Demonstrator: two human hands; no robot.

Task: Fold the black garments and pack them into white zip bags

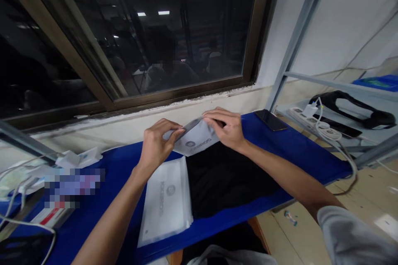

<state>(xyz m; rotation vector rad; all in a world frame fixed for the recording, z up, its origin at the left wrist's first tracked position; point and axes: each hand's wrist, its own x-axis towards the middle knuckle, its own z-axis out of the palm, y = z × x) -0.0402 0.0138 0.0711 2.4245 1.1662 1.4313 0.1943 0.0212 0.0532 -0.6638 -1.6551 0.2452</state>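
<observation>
A frosted plastic zip bag (195, 140) with printed lettering is held up over the far side of the table. My left hand (160, 138) pinches its left top edge between thumb and fingers. At the other end of that edge, my right hand (226, 127) grips the bag with bent fingers. Below the hands lies a black folded cloth (230, 178), spread flat. To its left is a stack of similar frosted zip bags (166, 203) with a round logo. The inside of the held bag cannot be made out.
The blue-covered table (298, 153) stands against a wall under a dark window (174, 29). A phone (271, 120) lies at the back right. A power strip (314, 122) with white cables sits on the right shelf; chargers (79, 157) and cables crowd the left end.
</observation>
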